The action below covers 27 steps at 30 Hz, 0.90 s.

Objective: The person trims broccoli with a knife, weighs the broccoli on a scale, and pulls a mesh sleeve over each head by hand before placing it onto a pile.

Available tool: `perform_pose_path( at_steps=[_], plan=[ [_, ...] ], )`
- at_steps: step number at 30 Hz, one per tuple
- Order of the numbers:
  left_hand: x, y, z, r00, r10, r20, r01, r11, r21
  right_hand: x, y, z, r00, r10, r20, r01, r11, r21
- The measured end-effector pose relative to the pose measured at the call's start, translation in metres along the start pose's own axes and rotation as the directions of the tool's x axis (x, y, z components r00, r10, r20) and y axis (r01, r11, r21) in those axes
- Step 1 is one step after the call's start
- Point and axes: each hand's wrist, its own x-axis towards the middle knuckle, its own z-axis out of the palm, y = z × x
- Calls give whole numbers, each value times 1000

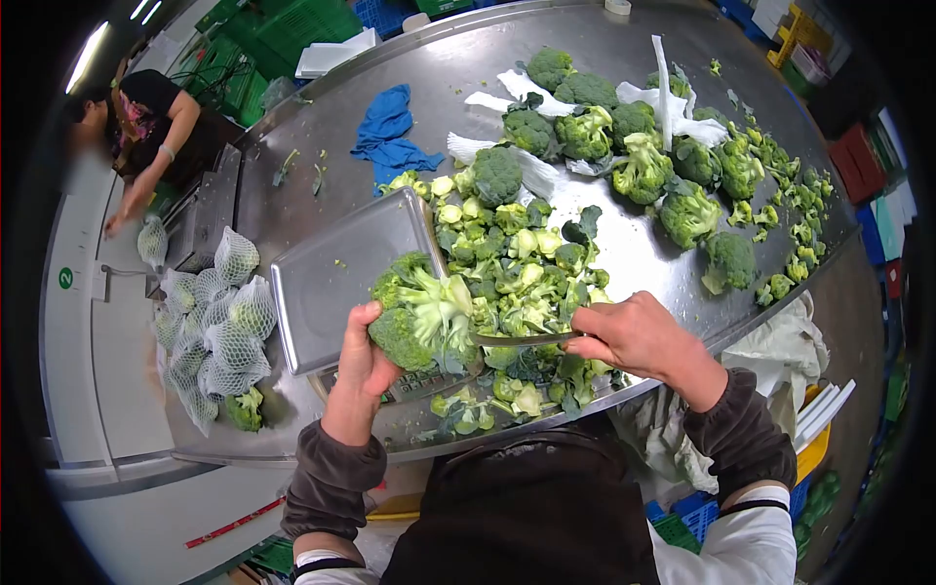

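Here, at lower centre of the frame, the left hand [363, 363] is clamped on a large green broccoli head [419, 312], while the right hand [634, 336] is closed round a thin steel knife [522, 339] whose blade meets its pale stalk, beside a flat metal tray [331, 278] and a heap of cut green florets [517, 273].

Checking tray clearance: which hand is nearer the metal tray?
Left. The left hand grips the broccoli head at the metal tray's lower right edge; the right hand, holding the knife, is farther right.
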Motion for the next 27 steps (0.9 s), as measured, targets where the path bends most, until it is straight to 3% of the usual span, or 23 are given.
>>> perform_pose_path(
  at_steps=[2,4,5,7,11,17,19,20,21,22,23,25,27],
  plan=[
    [0,0,2,1000,1,-13,-1,1000,23,3,1,1,1000,-29,5,29,998,-62],
    [1,-1,2,995,7,-98,13,979,204,10,-2,-5,998,-60,31,63,992,-110],
    [1,0,4,995,3,-98,17,978,206,14,-3,-9,994,-91,60,100,982,-158],
    [2,2,14,992,-99,-74,114,966,231,22,0,-16,988,-127,92,145,963,-228],
    [4,6,40,985,-150,-85,170,928,332,37,-2,-34,963,-184,198,247,899,-362],
    [22,-6,59,990,-133,-44,135,820,557,42,-6,-42,946,-144,291,248,899,-361],
    [22,-8,70,993,-10,-119,85,757,648,32,6,-33,964,61,257,36,934,-354],
    [20,-2,67,993,-11,-120,86,763,641,24,37,-28,931,203,305,-32,874,-484],
    [18,12,61,999,-35,-22,41,831,554,13,67,-28,881,348,320,-92,790,-607],
    [21,24,57,996,-37,86,-5,893,451,-4,67,-36,911,361,198,-185,788,-587],
    [23,31,53,997,-9,79,-26,902,431,-12,62,-42,932,350,90,-244,793,-558],
    [23,45,48,994,110,-26,-101,970,222,-7,52,-32,933,358,48,-288,817,-500],
    [25,44,48,990,138,-42,-128,974,184,4,44,-24,926,372,-58,-366,854,-370]
  ],
)
